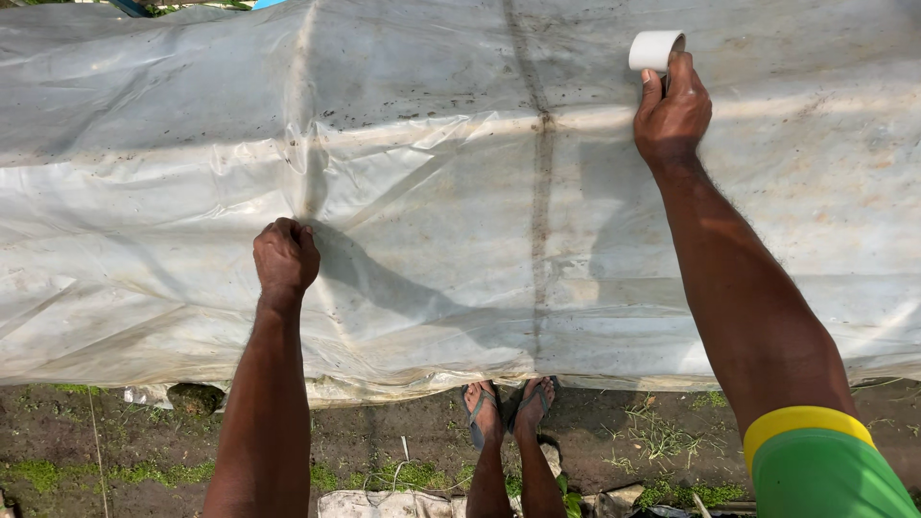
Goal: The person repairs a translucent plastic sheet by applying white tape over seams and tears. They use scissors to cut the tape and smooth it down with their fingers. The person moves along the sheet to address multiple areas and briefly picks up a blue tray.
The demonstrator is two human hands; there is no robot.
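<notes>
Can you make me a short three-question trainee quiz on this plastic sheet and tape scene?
1. True or false: the right hand holds a white round roll of tape.
2. What is the left hand doing: A) lying flat, B) pinching a fold of the translucent white plastic sheet, C) holding scissors?
3. What footwear shows below the sheet's lower edge?

Key: 1 true. 2 B, its grip is shut on a bunched fold. 3 Grey flip-flop sandals on muddy ground.
</notes>
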